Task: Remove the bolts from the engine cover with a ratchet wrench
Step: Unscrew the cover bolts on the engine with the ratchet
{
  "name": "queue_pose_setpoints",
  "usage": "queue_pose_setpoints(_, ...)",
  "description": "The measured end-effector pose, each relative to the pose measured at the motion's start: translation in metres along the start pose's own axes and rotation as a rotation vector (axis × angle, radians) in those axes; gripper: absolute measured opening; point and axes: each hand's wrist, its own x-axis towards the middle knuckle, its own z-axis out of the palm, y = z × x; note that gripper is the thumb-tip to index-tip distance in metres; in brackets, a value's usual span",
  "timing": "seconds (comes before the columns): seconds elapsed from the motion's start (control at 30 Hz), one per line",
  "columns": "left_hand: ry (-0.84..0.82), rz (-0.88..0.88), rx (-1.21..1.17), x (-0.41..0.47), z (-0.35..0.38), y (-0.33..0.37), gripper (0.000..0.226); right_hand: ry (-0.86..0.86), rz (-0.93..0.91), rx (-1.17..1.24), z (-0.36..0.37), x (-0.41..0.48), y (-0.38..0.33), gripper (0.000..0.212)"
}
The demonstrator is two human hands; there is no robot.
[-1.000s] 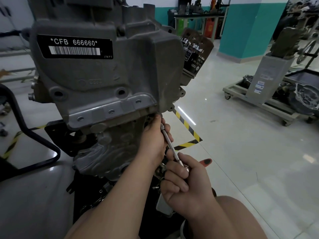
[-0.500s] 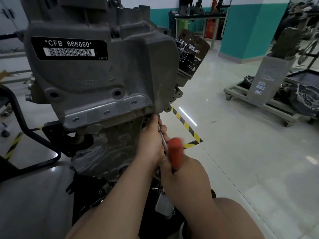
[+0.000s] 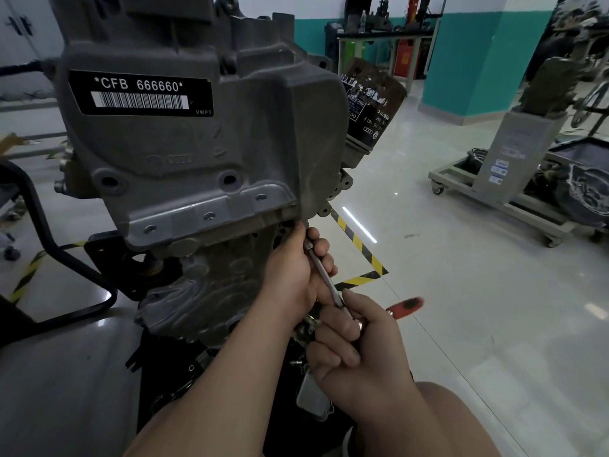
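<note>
One grey engine cover (image 3: 197, 150), filling the upper left, with one black barcode label (image 3: 141, 94) on its face and three small holes along the lighter strip (image 3: 207, 216) at its lower edge. One black oil filter (image 3: 372, 103) just behind its right side. One wheeled trolley (image 3: 494, 206) well apart on the right, its load cut off by the frame edge. One corner of yellow-and-black floor tape (image 3: 359, 249) beyond the hands.

Two bare hands, both on one ratchet wrench (image 3: 324, 278). Left hand (image 3: 290, 285) curled round the upper end of the steel shaft, up against the cover's lower right corner. Right hand (image 3: 362, 364) wrapped round the lower end, at the wrench head. Wrench slanting from that corner down to the right hand, with one red handle (image 3: 407, 305) sticking out to the right, blurred.

Socket end and bolt hidden behind the left hand. Impossible to tell how many bolts are there. Wrench head mostly covered by the right hand.
</note>
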Motion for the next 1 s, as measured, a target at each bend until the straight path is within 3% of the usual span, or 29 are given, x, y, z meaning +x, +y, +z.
queue_pose_setpoints(0.1, -0.003, -0.012, -0.036, 0.000, 0.002, -0.001, 0.038, -0.070, 0.111, 0.282, -0.003, 0.001, 0.007, 0.023)
queue_pose_setpoints(0.2, 0.009, -0.002, -0.046, 0.001, 0.003, -0.002, 0.039, -0.079, 0.158, 0.369, -0.003, 0.004, 0.016, 0.026)
queue_pose_setpoints(0.3, 0.013, 0.021, 0.008, 0.001, 0.006, -0.003, 0.040, -0.069, 0.155, 0.311, -0.003, 0.005, 0.016, 0.036)
queue_pose_setpoints(0.57, 0.041, 0.044, 0.042, 0.004, 0.009, -0.005, 0.042, -0.118, 0.096, 0.127, -0.009, 0.005, 0.006, 0.034)
queue_pose_setpoints(0.67, 0.077, 0.065, 0.062, 0.004, 0.011, -0.007, 0.041, 0.002, -0.034, -0.199, -0.009, 0.004, 0.003, 0.025)
queue_pose_setpoints(0.8, 0.121, 0.069, 0.076, 0.002, 0.014, -0.007, 0.042, 0.321, -0.436, -1.103, -0.010, 0.000, -0.003, 0.036)
queue_pose_setpoints(0.9, 0.123, 0.041, 0.086, 0.003, 0.015, -0.005, 0.042, 0.400, -0.649, -1.824, -0.009, -0.001, -0.002, 0.030)
queue_pose_setpoints(0.93, 0.117, 0.029, 0.091, 0.003, 0.014, -0.004, 0.042, 0.419, -0.662, -1.937, -0.009, -0.001, 0.000, 0.028)
queue_pose_setpoints(1.0, 0.104, 0.025, 0.084, 0.002, 0.013, -0.002, 0.041, 0.409, -0.683, -1.914, -0.010, 0.001, 0.002, 0.029)
